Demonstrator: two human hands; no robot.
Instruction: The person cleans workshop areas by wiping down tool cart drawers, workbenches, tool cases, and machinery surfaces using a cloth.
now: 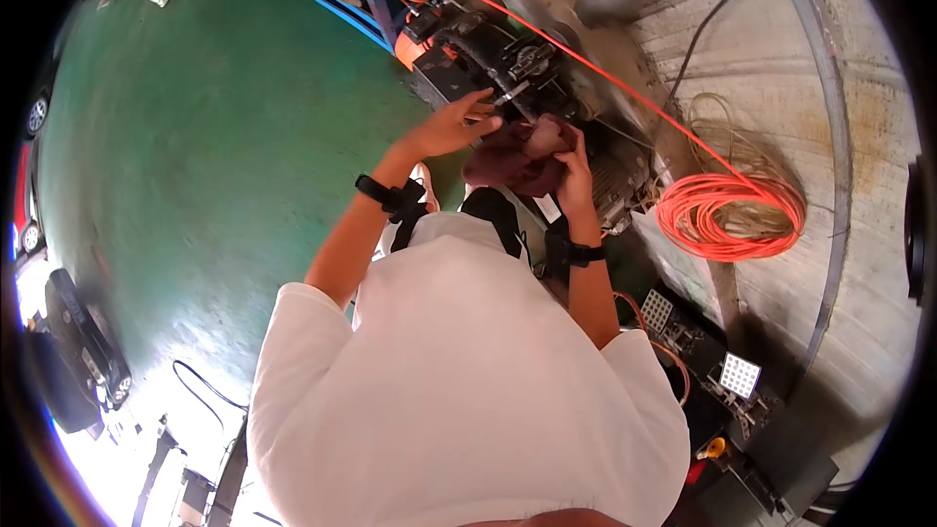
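My right hand (576, 174) grips a dark maroon cloth (512, 168), which is bunched up and hangs toward my left. Just beyond the cloth stands a dark, greasy machine (478, 63) with metal parts and a short bar on top. My left hand (457, 127) is held out beside the machine's near end, fingers stretched and apart, with nothing in it. Its fingertips come close to the cloth and the metal bar; whether they touch cannot be made out. A black band (392, 197) is strapped round my left wrist and another (571, 252) round my right.
An orange hose (586, 63) crosses above the machine to a coil (732, 215) by the wall on my right. A blue metal cart (356, 15) stands ahead. Devices with white dotted panels (740, 375) sit behind on the right. Green floor (215, 137) stretches left toward parked cars.
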